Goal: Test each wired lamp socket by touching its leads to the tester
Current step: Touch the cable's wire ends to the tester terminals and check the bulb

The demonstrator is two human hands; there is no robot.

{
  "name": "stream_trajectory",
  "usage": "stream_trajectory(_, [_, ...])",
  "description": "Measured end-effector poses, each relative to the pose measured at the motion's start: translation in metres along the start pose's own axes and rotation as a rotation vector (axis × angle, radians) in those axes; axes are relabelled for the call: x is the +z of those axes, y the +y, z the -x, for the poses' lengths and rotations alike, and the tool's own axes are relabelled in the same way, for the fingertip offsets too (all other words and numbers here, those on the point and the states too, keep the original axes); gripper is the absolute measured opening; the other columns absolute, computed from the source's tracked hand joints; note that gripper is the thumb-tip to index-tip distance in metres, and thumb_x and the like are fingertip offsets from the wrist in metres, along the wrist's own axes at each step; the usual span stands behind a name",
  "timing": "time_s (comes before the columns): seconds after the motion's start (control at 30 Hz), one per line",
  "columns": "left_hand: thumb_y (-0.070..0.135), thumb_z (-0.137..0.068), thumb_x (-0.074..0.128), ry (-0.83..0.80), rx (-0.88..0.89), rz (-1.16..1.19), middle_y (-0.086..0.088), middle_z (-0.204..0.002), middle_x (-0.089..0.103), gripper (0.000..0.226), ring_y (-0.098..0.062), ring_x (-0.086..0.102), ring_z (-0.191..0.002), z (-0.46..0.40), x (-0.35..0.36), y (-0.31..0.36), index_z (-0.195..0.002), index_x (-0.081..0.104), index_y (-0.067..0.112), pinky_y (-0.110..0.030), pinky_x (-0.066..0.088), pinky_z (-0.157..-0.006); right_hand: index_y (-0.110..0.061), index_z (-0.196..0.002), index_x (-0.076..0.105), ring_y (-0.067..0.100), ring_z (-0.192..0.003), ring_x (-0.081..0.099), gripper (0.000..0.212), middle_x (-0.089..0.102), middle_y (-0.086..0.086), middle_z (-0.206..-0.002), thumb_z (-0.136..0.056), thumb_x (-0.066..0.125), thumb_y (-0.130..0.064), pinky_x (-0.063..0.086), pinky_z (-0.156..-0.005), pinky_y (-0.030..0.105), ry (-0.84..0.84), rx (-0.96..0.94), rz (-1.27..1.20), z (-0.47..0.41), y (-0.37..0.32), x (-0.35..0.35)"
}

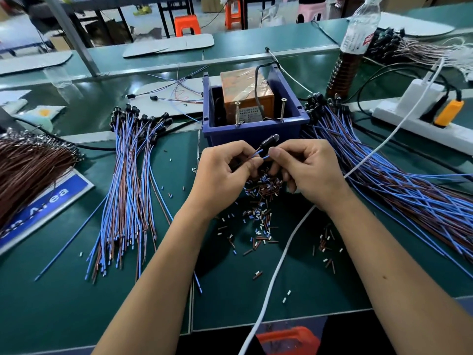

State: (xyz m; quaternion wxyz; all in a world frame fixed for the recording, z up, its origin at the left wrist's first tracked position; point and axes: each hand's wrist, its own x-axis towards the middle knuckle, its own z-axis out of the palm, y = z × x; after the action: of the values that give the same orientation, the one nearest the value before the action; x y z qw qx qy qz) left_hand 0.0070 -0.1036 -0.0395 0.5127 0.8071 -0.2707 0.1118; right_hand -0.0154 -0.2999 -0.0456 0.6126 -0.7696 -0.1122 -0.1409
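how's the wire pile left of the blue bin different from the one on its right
The left pile is smaller and lies fairly straight, its sockets up by the blue bin and its bare ends toward the person. The right pile is much bigger, tangled, and fans out toward the table's right edge. A white cable crosses the right pile; none crosses the left. Both are blue and brown leads with black sockets.

Readable text on the bench

A blue sign (pixel 44 208) lying flat at the left edge reads "Area" in white letters, its earlier word cut off. Print on the orange tester's label (pixel 252 108) and the bottle's label (pixel 358 38) is too small to read.
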Motion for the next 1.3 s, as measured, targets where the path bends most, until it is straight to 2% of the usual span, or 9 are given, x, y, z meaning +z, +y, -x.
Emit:
stream_trajectory(0.13, [0.012, -0.093, 0.07, 0.052, -0.07, 0.044, 0.0, -0.065, 0.069, 0.014, -0.023, 0.061, -0.06, 0.0, -0.009, -0.006, -0.079, 0.07, 0.011, -0.038, 0.051, -0.062, -0.012, -0.086, 0.078, 0.016, -0.042, 0.05, 0.019, 0.07, 0.01, -0.066, -0.101, 0.068, -0.018, 0.042, -0.037, 0.026, 0.179, -0.018, -0.07, -0.003, 0.002, -0.016])
stream_trajectory(0.27, [0.012, -0.093, 0.069, 0.114, -0.109, 0.12, 0.001, -0.064, 0.069, 0.018, -0.013, 0.059, -0.061, -0.002, -0.006, -0.003, -0.075, 0.067, 0.012, -0.035, 0.051, -0.064, -0.012, -0.096, 0.08, 0.006, -0.043, 0.055, 0.004, 0.073, 0.001, -0.07, -0.094, 0.078, -0.015, 0.043, -0.043, 0.019, 0.052, -0.035, 0.056, 0.0, 0.002, -0.005])
stream_trajectory(0.3, [0.013, -0.094, 0.069, 0.132, -0.112, 0.151, 0.002, -0.064, 0.069, 0.018, -0.012, 0.06, -0.061, -0.002, -0.004, -0.001, -0.076, 0.067, 0.014, -0.034, 0.051, -0.065, -0.011, -0.1, 0.08, 0.004, -0.044, 0.055, 0.009, 0.072, -0.003, -0.069, -0.092, 0.08, -0.015, 0.043, -0.044, 0.017, 0.041, -0.027, 0.052, 0.001, 0.002, 0.002])
stream_trajectory(0.4, [0.014, -0.094, 0.067, 0.195, -0.113, 0.254, 0.003, -0.065, 0.068, 0.017, -0.012, 0.062, -0.063, 0.0, 0.002, 0.003, -0.077, 0.067, 0.016, -0.033, 0.054, -0.068, -0.006, -0.103, 0.079, 0.005, -0.039, 0.049, 0.012, 0.068, -0.007, -0.061, -0.093, 0.078, -0.013, 0.038, -0.038, 0.018, 0.068, 0.007, -0.102, 0.003, -0.001, 0.017])
stream_trajectory(0.77, [0.01, -0.096, 0.069, 0.32, -0.067, 0.315, -0.005, -0.074, 0.074, 0.012, -0.018, 0.07, -0.069, 0.002, 0.02, 0.013, -0.085, 0.073, 0.009, -0.034, 0.059, -0.069, -0.011, -0.094, 0.079, 0.01, -0.05, 0.049, 0.008, 0.071, 0.008, -0.071, -0.092, 0.075, -0.005, 0.033, -0.037, 0.019, 0.204, 0.141, -0.518, 0.006, -0.014, 0.041])
stream_trajectory(0.93, [0.016, -0.099, 0.069, 0.6, 0.012, 0.064, -0.001, -0.075, 0.072, 0.015, -0.018, 0.064, -0.066, 0.003, 0.021, 0.016, -0.086, 0.073, 0.008, -0.033, 0.052, -0.062, -0.005, -0.099, 0.063, 0.019, -0.045, 0.052, 0.008, 0.077, 0.01, -0.091, -0.105, 0.061, -0.011, 0.037, -0.036, 0.023, 0.241, -0.024, -0.384, 0.004, -0.019, 0.035])
stream_trajectory(1.03, [0.014, -0.097, 0.071, 0.746, -0.006, 0.091, 0.0, -0.074, 0.071, 0.006, -0.016, 0.066, -0.067, 0.001, 0.018, 0.017, -0.093, 0.072, 0.01, -0.026, 0.053, -0.066, -0.007, -0.099, 0.066, 0.019, -0.047, 0.055, 0.009, 0.076, 0.007, -0.082, -0.104, 0.063, -0.015, 0.043, -0.045, 0.028, 0.394, -0.099, -0.169, 0.003, -0.016, 0.031])
stream_trajectory(1.2, [0.013, -0.096, 0.072, 0.766, -0.096, 0.162, 0.002, -0.075, 0.072, 0.011, -0.021, 0.072, -0.075, -0.002, 0.016, 0.016, -0.094, 0.073, 0.023, -0.04, 0.06, -0.078, -0.006, -0.105, 0.075, 0.009, -0.07, 0.071, 0.012, 0.075, 0.0, -0.08, -0.1, 0.067, -0.014, 0.059, -0.071, 0.034, 0.647, -0.163, 0.088, -0.005, -0.013, 0.026])
stream_trajectory(1.3, [0.011, -0.095, 0.073, 0.77, -0.087, 0.161, 0.002, -0.074, 0.072, 0.006, -0.011, 0.069, -0.072, -0.004, 0.017, 0.016, -0.094, 0.077, 0.014, -0.027, 0.056, -0.075, -0.008, -0.104, 0.08, 0.007, -0.073, 0.072, 0.015, 0.075, -0.003, -0.079, -0.099, 0.068, -0.015, 0.06, -0.073, 0.031, 0.68, -0.2, 0.18, -0.009, -0.015, 0.026])
